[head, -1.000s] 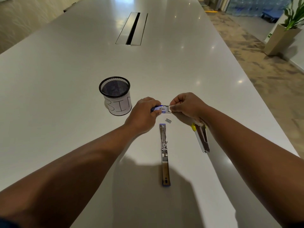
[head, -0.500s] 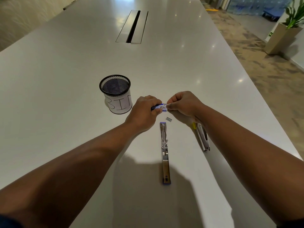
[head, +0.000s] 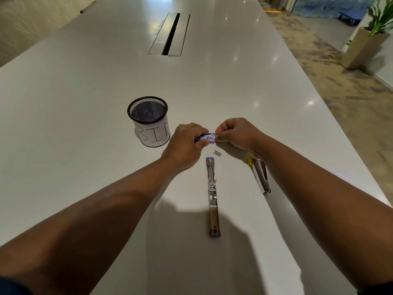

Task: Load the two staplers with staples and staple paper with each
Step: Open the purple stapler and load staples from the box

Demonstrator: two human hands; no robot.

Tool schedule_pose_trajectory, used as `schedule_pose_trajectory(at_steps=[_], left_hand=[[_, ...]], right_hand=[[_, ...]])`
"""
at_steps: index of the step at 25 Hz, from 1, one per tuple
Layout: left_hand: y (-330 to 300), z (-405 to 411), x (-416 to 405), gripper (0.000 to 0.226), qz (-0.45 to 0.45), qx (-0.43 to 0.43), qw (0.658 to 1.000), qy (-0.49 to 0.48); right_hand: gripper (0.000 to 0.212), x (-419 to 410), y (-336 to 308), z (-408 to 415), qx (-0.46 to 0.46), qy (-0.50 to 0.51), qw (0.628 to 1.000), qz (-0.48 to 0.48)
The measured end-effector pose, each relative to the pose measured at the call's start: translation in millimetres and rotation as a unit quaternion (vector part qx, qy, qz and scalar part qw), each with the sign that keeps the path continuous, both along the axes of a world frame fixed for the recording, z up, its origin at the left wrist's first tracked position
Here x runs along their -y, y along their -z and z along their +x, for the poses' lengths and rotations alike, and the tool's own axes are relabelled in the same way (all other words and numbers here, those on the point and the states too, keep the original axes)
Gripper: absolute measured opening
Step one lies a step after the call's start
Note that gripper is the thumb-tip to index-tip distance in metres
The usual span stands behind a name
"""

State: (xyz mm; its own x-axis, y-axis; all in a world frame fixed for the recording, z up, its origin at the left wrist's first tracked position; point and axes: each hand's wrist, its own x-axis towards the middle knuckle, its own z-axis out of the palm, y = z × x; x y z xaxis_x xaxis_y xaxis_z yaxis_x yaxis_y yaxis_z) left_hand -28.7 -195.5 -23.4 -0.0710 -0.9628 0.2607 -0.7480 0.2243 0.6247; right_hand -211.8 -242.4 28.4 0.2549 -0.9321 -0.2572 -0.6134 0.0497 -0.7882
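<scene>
On the surface [head: 85, 103] I see the bin [head: 151, 124] at left, the opened stapler [head: 212, 194] nearest me, loose staples [head: 217, 153] just beyond it, the second stapler [head: 262, 177] to its right.

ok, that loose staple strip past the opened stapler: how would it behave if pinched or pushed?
The staple strip looks tiny and thin: probably very light, likely to skate on the glossy table. It lies flat, so pinching may be fiddly. Being a short block of staples, it may snap under pressure.
</scene>
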Motion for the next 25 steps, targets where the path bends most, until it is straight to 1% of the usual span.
schedule_pose_trajectory(at_steps=[2, 4, 6, 8, 10, 12, 14, 16, 18, 20, 21, 23, 25], left_hand=[[-1, 0, 0, 0.026, 0.004, -0.001, 1.0, -0.002], [-1, -1, 0, 0.026, 0.006, -0.008, 1.0, -0.005], [-1, -1, -2, 0.026, 0.009, -0.008, 1.0, -0.007], [-2, -2, -2, 0.026, 0.008, -0.005, 1.0, -0.004], [-3, -3, -5, 0.032, 0.004, -0.024, 1.0, -0.018], [-6, -3, -10, 0.037, -0.004, -0.035, 0.998, -0.045], [-11, -5, -17, 0.037, -0.021, -0.044, 0.997, -0.056], [-17, -9, -29, 0.032, -0.04, -0.081, 0.995, -0.048], [-23, -14, -43, 0.027, -0.034, -0.157, 0.986, -0.036], [-30, -16, -59, 0.024, 0.005, -0.227, 0.974, -0.018], [-34, -16, -63, 0.023, 0.021, -0.238, 0.971, -0.009], [-42, -12, -68, 0.02, 0.034, -0.225, 0.974, 0.009], [-53, -9, -72, 0.019, 0.024, -0.205, 0.978, 0.037]], right_hand=[[0.01, -3, -4, -2, -0.032, -0.042, 0.998, -0.015], [0.013, -8, -9, -5, -0.096, -0.098, 0.99, -0.041], [0.02, -14, -13, -5, -0.183, -0.142, 0.97, -0.074], [0.021, -22, -13, -2, -0.248, -0.155, 0.949, -0.116], [0.017, -29, -11, 1, -0.266, -0.147, 0.941, -0.147], [0.014, -35, -10, 0, -0.264, -0.134, 0.941, -0.166], [0.012, -43, -10, -3, -0.235, -0.112, 0.949, -0.18], [0.009, -51, -10, -9, -0.161, -0.094, 0.964, -0.189], [0.007, -62, -11, -13, -0.084, -0.081, 0.973, -0.2], [0.007, -73, -10, -17, -0.021, -0.059, 0.979, -0.194], [0.007, -78, -10, -18, 0.015, -0.047, 0.983, -0.178], [0.007, -89, -9, -19, 0.1, -0.028, 0.986, -0.129], [0.008, -97, -11, -20, 0.192, -0.013, 0.978, -0.081]])
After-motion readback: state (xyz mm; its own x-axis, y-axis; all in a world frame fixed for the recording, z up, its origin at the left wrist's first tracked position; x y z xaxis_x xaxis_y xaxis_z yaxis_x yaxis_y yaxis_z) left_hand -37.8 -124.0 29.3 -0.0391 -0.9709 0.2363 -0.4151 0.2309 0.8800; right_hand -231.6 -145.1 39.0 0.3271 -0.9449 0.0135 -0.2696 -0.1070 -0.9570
